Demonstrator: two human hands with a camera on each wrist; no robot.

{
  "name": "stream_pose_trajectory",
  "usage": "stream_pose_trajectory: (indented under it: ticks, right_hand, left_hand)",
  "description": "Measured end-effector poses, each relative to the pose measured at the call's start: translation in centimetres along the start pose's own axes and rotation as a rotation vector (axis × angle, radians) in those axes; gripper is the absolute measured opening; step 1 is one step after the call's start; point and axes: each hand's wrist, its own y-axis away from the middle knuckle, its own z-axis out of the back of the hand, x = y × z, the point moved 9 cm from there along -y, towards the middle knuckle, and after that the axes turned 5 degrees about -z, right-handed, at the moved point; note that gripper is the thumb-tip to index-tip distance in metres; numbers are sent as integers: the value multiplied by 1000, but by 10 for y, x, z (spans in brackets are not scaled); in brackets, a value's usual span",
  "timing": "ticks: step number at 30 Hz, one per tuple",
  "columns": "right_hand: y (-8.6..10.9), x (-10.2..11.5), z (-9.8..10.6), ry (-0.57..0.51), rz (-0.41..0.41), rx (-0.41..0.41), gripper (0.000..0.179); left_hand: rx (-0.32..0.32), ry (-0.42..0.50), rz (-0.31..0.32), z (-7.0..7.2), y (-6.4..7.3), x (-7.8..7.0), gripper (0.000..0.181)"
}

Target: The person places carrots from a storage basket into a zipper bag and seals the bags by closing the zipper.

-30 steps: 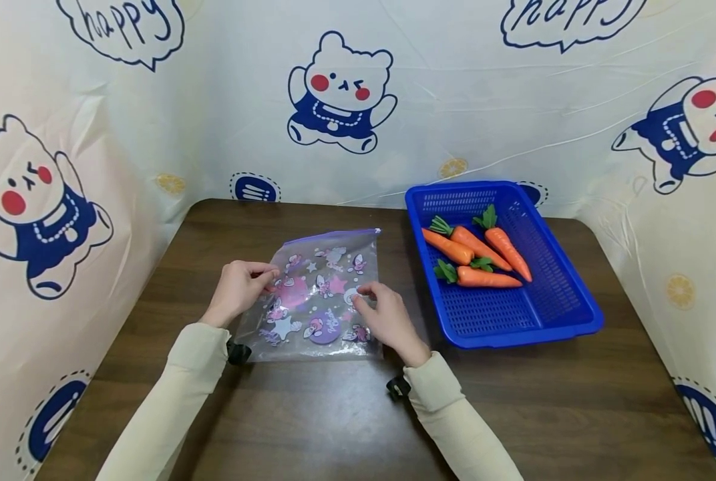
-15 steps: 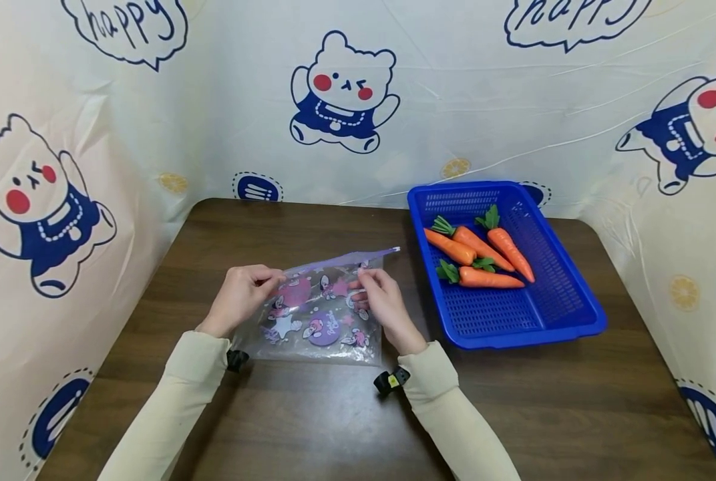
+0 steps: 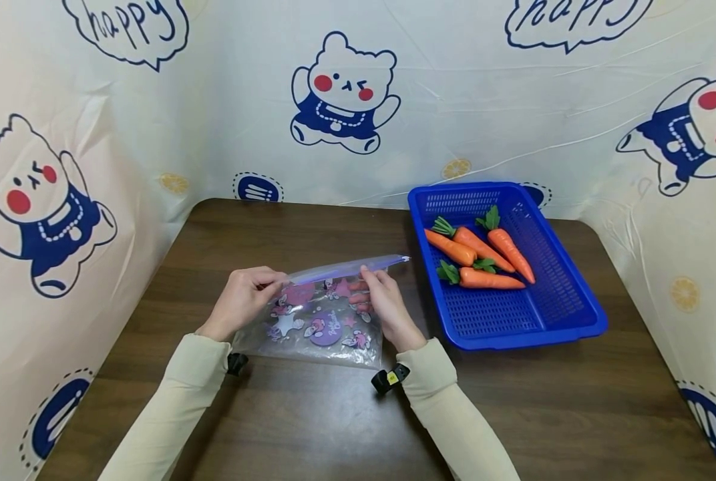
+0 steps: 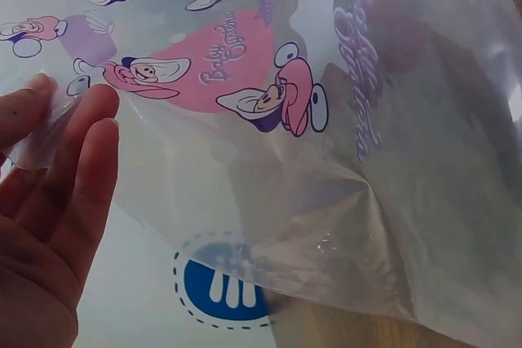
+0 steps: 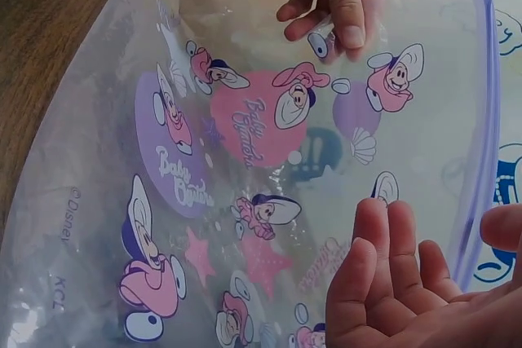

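A clear plastic zip bag [image 3: 310,324] with pink and purple cartoon prints stands tilted up over the table, its lower edge towards the person. My left hand [image 3: 244,300] pinches the bag's left side; in the left wrist view, gathered plastic [image 4: 45,140] shows between thumb and fingertips. My right hand [image 3: 385,304] is at the bag's right side. In the right wrist view its fingers [image 5: 391,266] are loosely bent in front of the printed face, with the thumb [image 5: 504,226] apart from them. Whether they touch the plastic I cannot tell. The purple zip strip [image 3: 346,268] runs along the top.
To the right, a blue plastic basket [image 3: 550,327] holds several orange carrots [image 3: 491,278] with green tops, close to the bag's zip end. Both stand on a dark brown wooden table [image 3: 310,427]. A printed white cloth [image 3: 214,100] surrounds the back and sides.
The bag, nearly flat before, is now tilted up, with its zip edge nearer the person and shifted right. My right fingers have moved slightly up along the bag. The basket is unchanged.
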Motion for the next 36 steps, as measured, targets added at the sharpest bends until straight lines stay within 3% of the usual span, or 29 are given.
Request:
stream_pose_trajectory:
  ticks: [7,11,14,20,25,29,32,36]
  right_hand:
    - [0,2,-2,-16,9,5,30]
    - [-1,5,-3,-20,24,-6,25]
    - [-1,14,-2,-21,56,-29,20]
    - [2,45,-4,25,149,-63,16]
    - [6,65,-11,111,196,-29,20]
    - [9,79,-16,218,265,-3,25]
    - [13,89,-19,280,319,2,28]
    - [18,101,-24,366,358,29,29]
  left_hand:
    - [9,27,-8,0,1,-1,12]
    - [67,57,20,-2,4,1,11]
    - [174,95,73,-7,7,4,11]
    - [464,201,178,-11,12,3,30]
    - [649,334,156,-10,13,-15,34]
    - [750,379,139,-10,11,-29,36]
    - [753,379,119,-7,6,-39,36]
    - [647,346,124,2,-7,-49,38]
